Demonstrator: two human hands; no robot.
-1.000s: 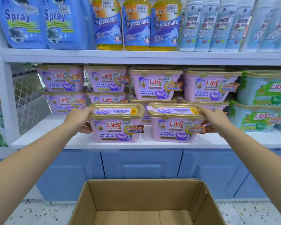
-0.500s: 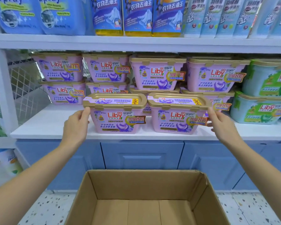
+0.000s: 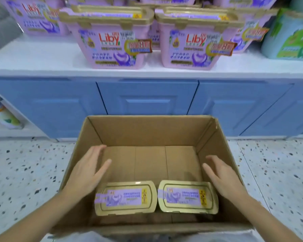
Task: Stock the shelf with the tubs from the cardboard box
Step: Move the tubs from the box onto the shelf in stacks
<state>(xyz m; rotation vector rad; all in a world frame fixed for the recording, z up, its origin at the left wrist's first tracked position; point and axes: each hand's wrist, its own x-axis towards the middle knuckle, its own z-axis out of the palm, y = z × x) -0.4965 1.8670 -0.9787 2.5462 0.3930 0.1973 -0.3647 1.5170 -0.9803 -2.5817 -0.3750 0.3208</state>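
Left hand: the left hand [image 3: 87,170] is inside the box with fingers straight and spread, thumb out, holding nothing; it sits just above and to the left of the left tub.
Right hand: the right hand [image 3: 222,177] mirrors it by the box's right wall, fingers loosely spread and holding nothing, just beside the right tub.
Box: the cardboard box [image 3: 147,130] stands open on the floor in front of the cupboard.
Tubs in box: the left tub [image 3: 125,198] and the right tub [image 3: 187,196] sit side by side against the near wall, lids up.
Lid labels: gold lids, each with a purple label and a yellow strip at its right end; the print is too blurred to read.
Tubs on shelf: two pink tubs stand at the front edge, the front left tub [image 3: 108,41] and the front right tub [image 3: 196,42], with more pink tubs behind.
Writing: "Liby" in red on both fronts; the smaller print and the gold round badge are unreadable.
Far right: a green tub [image 3: 290,37] stands on the same shelf.
Shelf: a white shelf [image 3: 33,56].
Below: blue cupboard doors [image 3: 147,100].
Floor: pale speckled floor [image 3: 24,172].
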